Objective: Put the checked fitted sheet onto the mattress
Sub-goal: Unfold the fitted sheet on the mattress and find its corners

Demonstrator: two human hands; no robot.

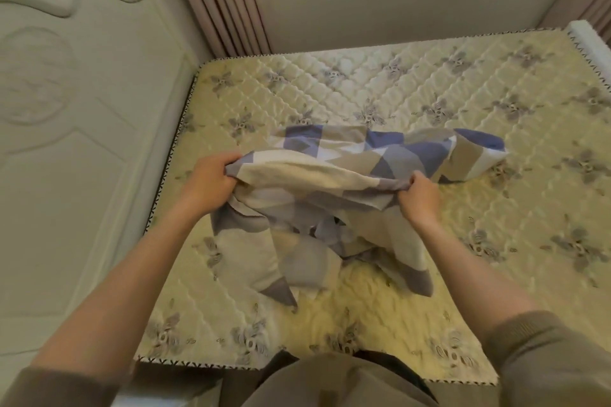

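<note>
Fingers of left hand [211,180] curled tight round a bunched edge of the checked fitted sheet [334,175], thumb on top, cloth gathered in the fist. Right hand [418,196] same: fingers clenched on a gathered bit of the same edge, knuckles up. Edge stretched between both hands, held above the quilted floral mattress [463,92]. Rest of sheet w/ blue, grey & cream checks still crumpled: part hangs down onto mattress near the person, part lies folded beyond the hands toward the middle. White carved headboard [66,142] at left, pink curtain [224,0] behind.
</note>
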